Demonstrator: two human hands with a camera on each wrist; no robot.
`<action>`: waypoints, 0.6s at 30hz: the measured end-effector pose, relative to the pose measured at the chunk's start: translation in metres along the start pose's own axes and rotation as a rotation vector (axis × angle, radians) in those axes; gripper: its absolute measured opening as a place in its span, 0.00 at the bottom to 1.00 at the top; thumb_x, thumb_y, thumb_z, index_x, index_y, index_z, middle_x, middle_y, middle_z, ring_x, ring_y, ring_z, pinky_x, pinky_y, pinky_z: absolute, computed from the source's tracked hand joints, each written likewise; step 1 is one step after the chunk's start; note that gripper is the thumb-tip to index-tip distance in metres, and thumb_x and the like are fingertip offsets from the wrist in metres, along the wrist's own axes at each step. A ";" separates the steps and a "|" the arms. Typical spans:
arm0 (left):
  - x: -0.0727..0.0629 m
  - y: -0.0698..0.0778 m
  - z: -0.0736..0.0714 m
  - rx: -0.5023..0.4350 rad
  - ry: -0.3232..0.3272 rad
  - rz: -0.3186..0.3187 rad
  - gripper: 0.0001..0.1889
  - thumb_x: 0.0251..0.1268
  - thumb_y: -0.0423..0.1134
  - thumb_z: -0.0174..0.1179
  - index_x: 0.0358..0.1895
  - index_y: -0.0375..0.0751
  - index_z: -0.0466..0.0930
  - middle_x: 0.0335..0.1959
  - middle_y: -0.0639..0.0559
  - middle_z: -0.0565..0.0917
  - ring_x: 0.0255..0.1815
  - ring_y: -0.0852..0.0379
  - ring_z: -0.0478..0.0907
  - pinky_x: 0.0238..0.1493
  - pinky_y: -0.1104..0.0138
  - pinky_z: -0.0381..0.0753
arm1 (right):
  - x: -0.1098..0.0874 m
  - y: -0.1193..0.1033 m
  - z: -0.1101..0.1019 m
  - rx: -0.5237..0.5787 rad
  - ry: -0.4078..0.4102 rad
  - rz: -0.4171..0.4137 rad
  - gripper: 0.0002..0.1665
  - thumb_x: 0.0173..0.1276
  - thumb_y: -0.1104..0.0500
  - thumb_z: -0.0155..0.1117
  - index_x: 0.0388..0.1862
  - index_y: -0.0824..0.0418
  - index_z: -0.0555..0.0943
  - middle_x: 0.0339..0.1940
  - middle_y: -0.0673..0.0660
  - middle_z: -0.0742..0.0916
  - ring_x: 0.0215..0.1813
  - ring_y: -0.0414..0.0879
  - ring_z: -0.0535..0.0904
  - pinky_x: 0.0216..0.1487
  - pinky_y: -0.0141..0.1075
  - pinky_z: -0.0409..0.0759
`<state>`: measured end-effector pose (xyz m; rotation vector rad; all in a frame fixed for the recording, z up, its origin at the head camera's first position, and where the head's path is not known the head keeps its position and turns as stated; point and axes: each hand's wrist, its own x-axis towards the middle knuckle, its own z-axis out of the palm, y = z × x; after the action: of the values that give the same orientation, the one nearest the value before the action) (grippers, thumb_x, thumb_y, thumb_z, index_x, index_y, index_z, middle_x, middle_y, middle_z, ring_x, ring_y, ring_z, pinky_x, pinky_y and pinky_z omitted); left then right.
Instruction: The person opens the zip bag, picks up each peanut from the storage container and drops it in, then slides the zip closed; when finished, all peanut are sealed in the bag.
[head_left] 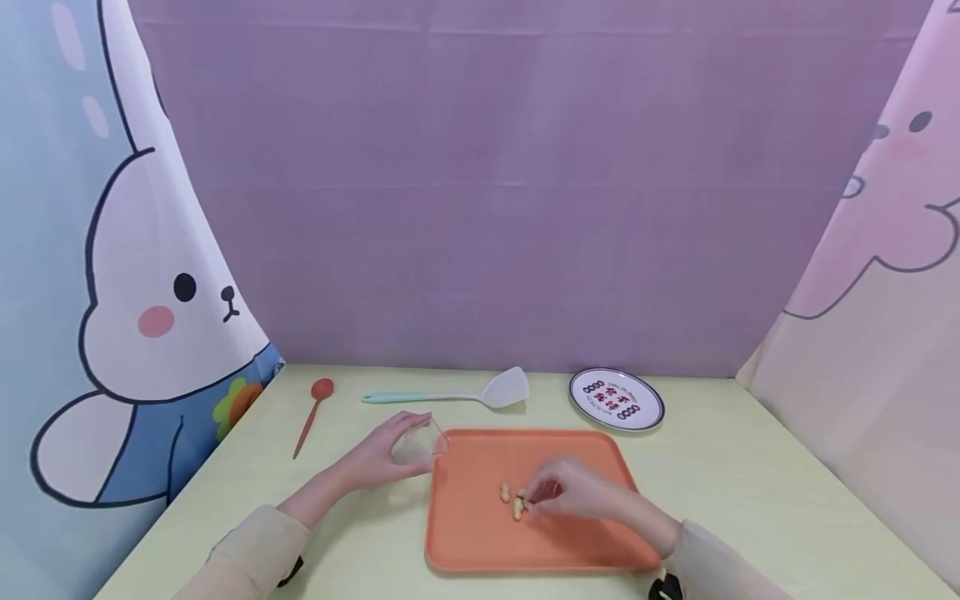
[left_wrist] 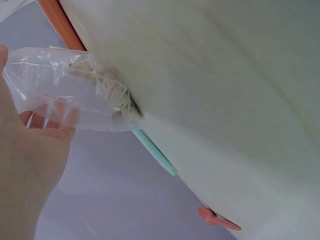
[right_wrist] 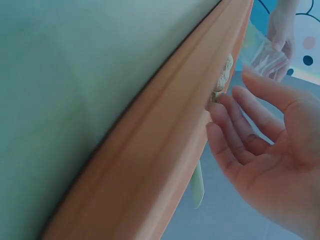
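My left hand [head_left: 386, 454] holds a clear plastic bag [left_wrist: 60, 85] just off the left edge of the orange tray [head_left: 465, 546]. Several peanuts [left_wrist: 115, 92] gather at the bottom of the bag, and the fingers show through the plastic. Over the tray is my right hand [head_left: 573, 492], a little blurred, its thumb apart from loosely bent fingers. Its fingertips are right at a small group of peanuts [head_left: 518, 508] lying on the tray. In the right wrist view one peanut [right_wrist: 225, 72] stands out beyond the fingertips.
Behind the tray lies a white spatula [head_left: 504, 389] with a mint handle. A red spoon [head_left: 321, 390] is at the back left of the table. At the back right sits a white plate [head_left: 617, 400] with a dark rim and red lettering. A purple curtain [head_left: 495, 208] hangs behind.
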<state>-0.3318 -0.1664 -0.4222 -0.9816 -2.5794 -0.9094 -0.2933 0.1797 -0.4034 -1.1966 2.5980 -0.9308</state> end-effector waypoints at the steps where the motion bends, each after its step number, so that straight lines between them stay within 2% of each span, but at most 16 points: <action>1: -0.001 -0.001 0.000 -0.001 0.001 0.000 0.39 0.54 0.57 0.65 0.66 0.39 0.67 0.58 0.51 0.74 0.61 0.48 0.71 0.61 0.49 0.70 | 0.000 0.000 0.000 0.007 -0.009 0.016 0.10 0.56 0.58 0.70 0.35 0.60 0.85 0.31 0.52 0.85 0.33 0.31 0.78 0.36 0.26 0.79; 6: -0.002 -0.002 0.001 -0.010 0.006 0.002 0.39 0.54 0.58 0.65 0.66 0.40 0.67 0.57 0.52 0.75 0.60 0.49 0.72 0.60 0.50 0.71 | 0.001 0.002 0.002 0.003 -0.030 0.062 0.10 0.55 0.57 0.72 0.36 0.59 0.84 0.29 0.50 0.84 0.32 0.31 0.76 0.35 0.25 0.78; 12: -0.002 -0.002 0.001 -0.009 0.010 0.006 0.38 0.54 0.56 0.65 0.66 0.41 0.67 0.58 0.52 0.75 0.61 0.49 0.71 0.61 0.50 0.71 | 0.001 0.007 0.001 0.007 -0.026 0.052 0.06 0.57 0.62 0.68 0.34 0.60 0.83 0.28 0.50 0.85 0.31 0.31 0.75 0.35 0.26 0.77; 18: 0.000 -0.002 0.002 0.000 0.012 0.027 0.38 0.54 0.57 0.65 0.66 0.40 0.67 0.57 0.51 0.75 0.61 0.49 0.71 0.61 0.50 0.71 | 0.000 0.009 0.000 -0.011 0.003 0.062 0.06 0.56 0.63 0.69 0.33 0.61 0.83 0.28 0.51 0.85 0.31 0.32 0.76 0.35 0.26 0.77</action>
<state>-0.3335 -0.1665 -0.4246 -1.0057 -2.5499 -0.9060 -0.2994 0.1846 -0.4085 -1.1107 2.6303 -0.9082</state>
